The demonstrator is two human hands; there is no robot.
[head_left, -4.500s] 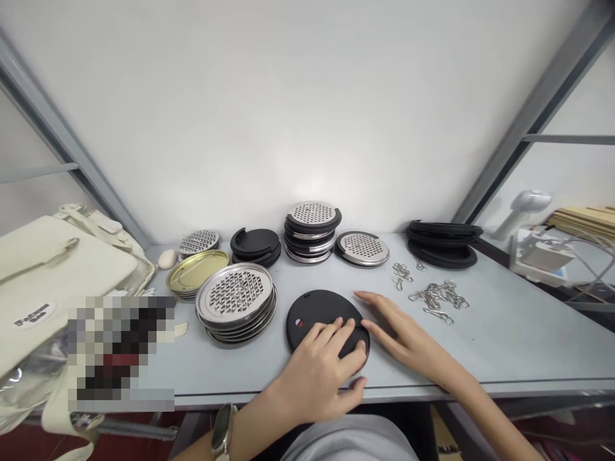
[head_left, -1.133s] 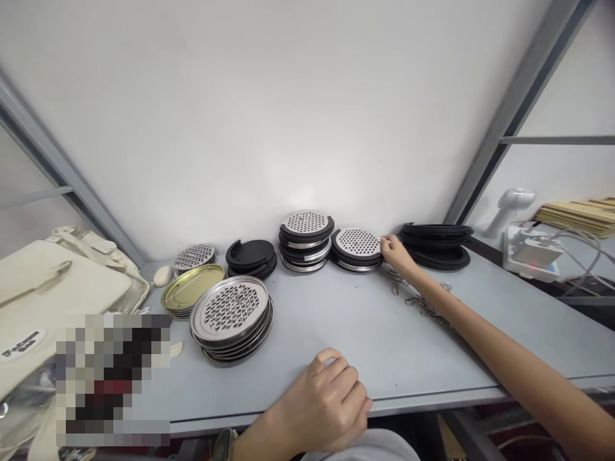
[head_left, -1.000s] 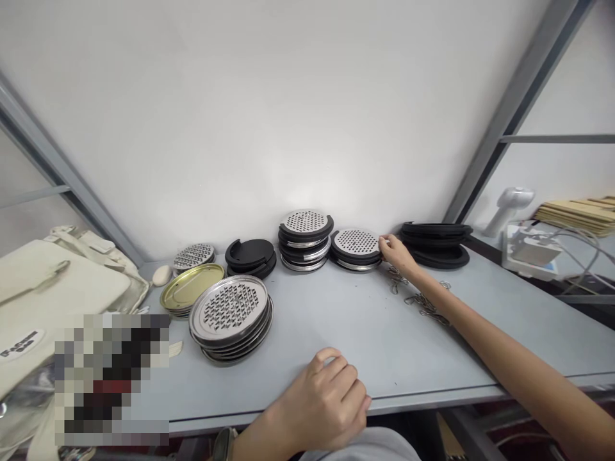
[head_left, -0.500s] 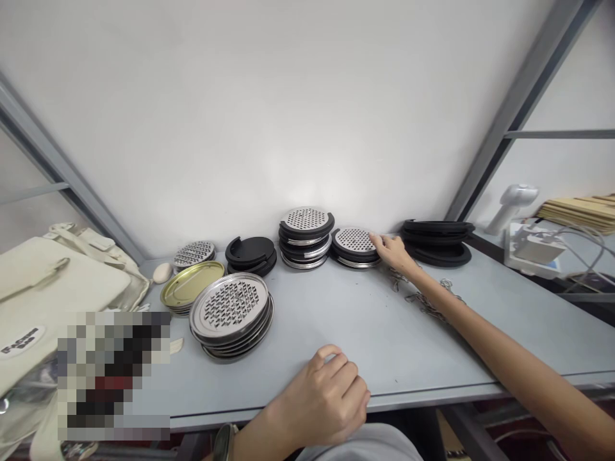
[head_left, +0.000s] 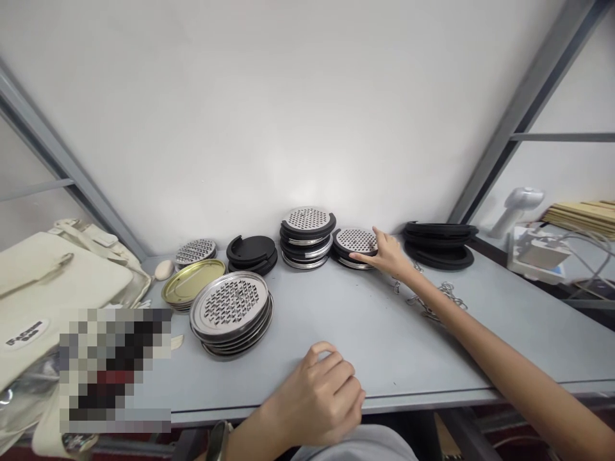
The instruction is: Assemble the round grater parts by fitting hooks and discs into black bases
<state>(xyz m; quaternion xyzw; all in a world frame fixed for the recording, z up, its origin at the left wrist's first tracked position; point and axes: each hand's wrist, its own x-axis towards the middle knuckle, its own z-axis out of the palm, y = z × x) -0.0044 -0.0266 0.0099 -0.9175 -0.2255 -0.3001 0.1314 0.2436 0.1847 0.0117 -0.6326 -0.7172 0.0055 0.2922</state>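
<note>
1. A grey table (head_left: 336, 314) stands before us, against a white wall (head_left: 240, 115).
2. Our right hand (head_left: 390, 256) spans the right side of a low grater stack (head_left: 354, 240) — thumb and forefinger spread wide; we cannot tell whether they touch it.
3. That stack sits just beside a taller grater stack (head_left: 309, 219).
4. Our left hand (head_left: 319, 400) is at the table's front edge, fingers folded into a loose fist.
5. Metal clips (head_left: 446, 296) lie near our right forearm (head_left: 480, 342).

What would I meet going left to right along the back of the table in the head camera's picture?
Pale oval object, small graters, black discs, tall stack, short stack with the right hand at it, black pile.
</note>
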